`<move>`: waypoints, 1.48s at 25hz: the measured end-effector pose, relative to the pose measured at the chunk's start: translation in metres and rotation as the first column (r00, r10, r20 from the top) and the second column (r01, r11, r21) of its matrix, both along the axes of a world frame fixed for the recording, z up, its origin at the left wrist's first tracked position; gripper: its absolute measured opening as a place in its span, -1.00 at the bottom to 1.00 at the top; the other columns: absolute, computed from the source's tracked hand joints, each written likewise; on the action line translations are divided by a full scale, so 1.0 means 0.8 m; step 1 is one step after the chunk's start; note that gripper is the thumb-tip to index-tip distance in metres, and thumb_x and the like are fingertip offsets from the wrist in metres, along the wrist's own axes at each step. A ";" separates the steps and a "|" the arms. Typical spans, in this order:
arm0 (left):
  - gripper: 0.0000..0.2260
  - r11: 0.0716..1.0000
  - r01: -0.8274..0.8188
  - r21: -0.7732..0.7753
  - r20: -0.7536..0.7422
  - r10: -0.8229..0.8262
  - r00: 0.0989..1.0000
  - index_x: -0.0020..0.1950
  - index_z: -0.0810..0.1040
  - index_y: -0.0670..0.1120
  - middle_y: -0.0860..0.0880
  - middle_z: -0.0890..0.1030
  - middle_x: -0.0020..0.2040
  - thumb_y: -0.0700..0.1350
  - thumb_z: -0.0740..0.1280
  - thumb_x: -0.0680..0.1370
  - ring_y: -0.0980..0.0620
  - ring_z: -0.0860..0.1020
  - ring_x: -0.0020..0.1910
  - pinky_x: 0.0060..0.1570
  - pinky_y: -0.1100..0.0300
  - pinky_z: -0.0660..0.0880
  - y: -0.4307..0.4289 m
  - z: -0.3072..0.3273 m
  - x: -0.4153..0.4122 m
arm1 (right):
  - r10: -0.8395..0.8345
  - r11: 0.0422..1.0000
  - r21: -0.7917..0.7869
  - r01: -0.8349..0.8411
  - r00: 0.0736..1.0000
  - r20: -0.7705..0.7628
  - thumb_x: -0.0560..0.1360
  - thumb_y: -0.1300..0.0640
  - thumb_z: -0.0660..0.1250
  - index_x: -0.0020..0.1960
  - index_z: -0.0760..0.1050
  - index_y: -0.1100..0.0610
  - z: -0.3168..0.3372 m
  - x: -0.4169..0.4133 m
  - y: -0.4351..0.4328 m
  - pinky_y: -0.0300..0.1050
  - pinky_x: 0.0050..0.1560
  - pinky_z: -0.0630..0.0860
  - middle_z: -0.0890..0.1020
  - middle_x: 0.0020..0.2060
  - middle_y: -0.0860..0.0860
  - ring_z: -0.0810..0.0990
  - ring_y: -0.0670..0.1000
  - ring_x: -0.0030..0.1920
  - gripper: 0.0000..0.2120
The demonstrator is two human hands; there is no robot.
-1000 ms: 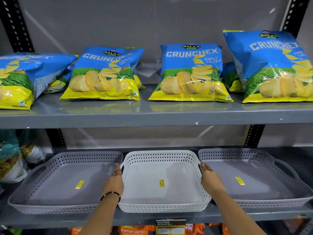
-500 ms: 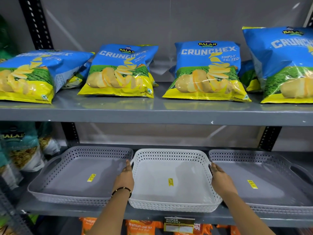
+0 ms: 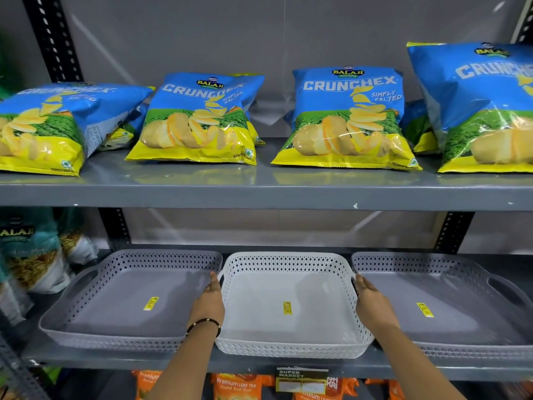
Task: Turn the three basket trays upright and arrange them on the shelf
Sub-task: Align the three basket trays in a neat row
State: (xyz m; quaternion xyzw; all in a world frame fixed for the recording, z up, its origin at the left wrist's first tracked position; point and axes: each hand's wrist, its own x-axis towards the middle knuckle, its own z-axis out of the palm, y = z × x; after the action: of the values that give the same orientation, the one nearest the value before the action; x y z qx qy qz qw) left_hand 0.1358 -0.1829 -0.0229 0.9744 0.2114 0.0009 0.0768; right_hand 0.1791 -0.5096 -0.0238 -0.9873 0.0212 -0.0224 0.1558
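The left hand (image 3: 208, 301) is laid against the left side wall of the white tray (image 3: 288, 307), near its side handle, and the right hand (image 3: 372, 303) is laid against the right side wall in the same way. The palms are pressed flat to the outer walls with the fingers extended toward the far end. Whether any fingers are hooked through the handle openings cannot be told, so the grip is best read as a two-sided clamp on the white tray rather than a closed fist.

The white tray is thus held between the two hands, directly ahead of the person, at the centre of the lower shelf (image 3: 253, 363). It stands upright, open side up, with its base flat on the shelf. Its handled sides face left and right, in line with the hands, and its near edge is slightly over the shelf front.

Just beside it on the left stands the left grey tray (image 3: 129, 301), and just beside it on the right the right grey tray (image 3: 450, 307); both are upright. The left hand occupies the narrow gap on one side, the right hand the gap on the other.

Both hands are equally near, so any remaining adjustment is judged to be a straight push toward the far side, to bring the three near edges into line. The task appears almost complete.

Bags of crisps (image 3: 346, 119) are stored on the upper shelf (image 3: 259, 192), well clear of the work.
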 end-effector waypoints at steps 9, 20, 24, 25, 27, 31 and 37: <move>-0.39 1.000 0.002 -0.010 0.004 -0.002 1.000 0.56 -0.15 -0.14 -0.01 0.37 -0.37 -0.34 0.06 0.58 0.15 0.20 -0.53 -0.54 0.29 0.21 -0.001 0.001 -0.004 | -0.002 1.000 0.024 0.002 1.000 -0.004 0.48 0.42 0.02 0.53 0.00 0.11 -0.001 0.000 0.000 0.04 0.23 0.48 0.17 0.51 0.02 0.52 0.19 0.22 -0.35; -0.50 0.992 0.044 -0.121 0.070 -0.036 0.997 0.55 0.03 -0.07 -0.09 0.62 -0.21 -0.16 0.10 0.63 -0.01 0.49 -0.36 -0.34 0.19 0.47 0.007 0.014 -0.006 | 0.007 0.998 0.064 -0.007 1.000 -0.011 0.53 0.34 0.05 0.52 0.05 0.07 0.012 -0.009 -0.003 0.03 0.20 0.51 0.32 0.44 0.08 0.51 0.16 0.22 -0.41; -0.68 1.000 0.012 -0.024 0.104 -0.010 0.995 0.36 0.36 -0.13 -0.17 0.65 0.05 -0.22 0.16 0.60 -0.16 0.63 0.00 -0.09 0.06 0.58 -0.004 0.026 -0.015 | -0.013 1.000 -0.011 0.014 1.000 0.010 0.56 0.27 0.07 0.49 0.11 0.04 0.013 -0.023 -0.004 -0.02 -0.16 0.49 0.56 0.02 0.12 0.53 0.13 -0.11 -0.48; -0.72 1.000 0.006 -0.020 0.098 -0.004 0.995 0.30 0.40 -0.16 -0.17 0.65 0.05 -0.26 0.16 0.59 -0.17 0.63 0.01 -0.09 0.05 0.57 -0.007 0.028 -0.018 | -0.019 0.999 -0.036 0.019 1.000 0.021 0.56 0.24 0.08 0.48 0.13 0.03 0.013 -0.026 -0.004 -0.06 -0.22 0.45 0.54 -0.11 0.09 0.49 0.10 -0.19 -0.50; -0.73 1.000 0.000 -0.009 0.073 0.001 0.997 0.26 0.41 -0.18 -0.19 0.65 0.07 -0.33 0.14 0.57 -0.19 0.63 0.04 -0.08 0.04 0.57 -0.013 0.028 -0.024 | -0.029 0.997 -0.064 0.032 0.999 0.043 0.56 0.23 0.09 0.46 0.17 0.04 0.013 -0.032 -0.003 -0.08 -0.28 0.41 0.53 -0.17 0.08 0.43 0.09 -0.24 -0.52; -0.68 1.000 0.001 0.018 0.080 -0.003 0.997 0.27 0.40 -0.18 -0.19 0.64 0.10 -0.38 0.11 0.55 -0.19 0.62 0.07 -0.05 0.03 0.57 -0.013 0.026 -0.027 | -0.039 0.999 -0.036 0.041 0.997 0.062 0.55 0.27 0.09 0.45 0.22 0.07 0.014 -0.037 0.000 -0.08 -0.28 0.39 0.48 -0.23 0.07 0.43 0.10 -0.26 -0.53; -0.59 0.999 0.024 0.047 0.110 -0.029 0.994 0.41 0.30 -0.18 -0.16 0.64 0.11 -0.37 0.10 0.57 -0.14 0.63 0.06 -0.05 0.07 0.58 -0.011 0.018 -0.029 | -0.045 0.997 -0.053 0.049 0.997 0.068 0.56 0.29 0.09 0.45 0.19 0.10 0.016 -0.044 0.004 -0.10 -0.26 0.40 0.43 -0.23 0.03 0.42 0.07 -0.26 -0.53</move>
State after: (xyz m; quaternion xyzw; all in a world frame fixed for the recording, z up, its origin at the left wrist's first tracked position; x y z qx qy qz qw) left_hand 0.1130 -0.1920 -0.0084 0.9770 0.1940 0.0588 0.0661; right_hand 0.1442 -0.5068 -0.0113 -0.9891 0.0385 -0.0594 0.1290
